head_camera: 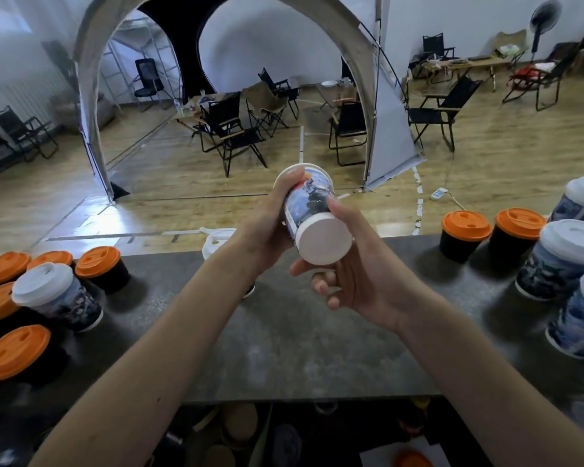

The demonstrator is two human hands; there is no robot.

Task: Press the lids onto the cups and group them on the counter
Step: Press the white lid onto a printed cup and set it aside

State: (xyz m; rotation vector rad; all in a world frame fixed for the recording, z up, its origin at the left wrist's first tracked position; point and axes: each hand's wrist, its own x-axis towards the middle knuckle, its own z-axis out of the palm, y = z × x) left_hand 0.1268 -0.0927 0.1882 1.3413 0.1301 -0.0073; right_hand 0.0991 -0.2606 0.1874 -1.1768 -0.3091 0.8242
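Single wide-angle view from head height, facing forward and down across the bench (284, 348), close over both forearms; beyond its far edge, out over wooden floor (182, 210) to a tent arch (91, 79); edges bowed, perhaps by lens distortion

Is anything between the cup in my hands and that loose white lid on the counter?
Nothing visible. The printed cup is held in the air by both hands, base toward the camera; the loose white lid lies just behind the left hand, on bare counter.
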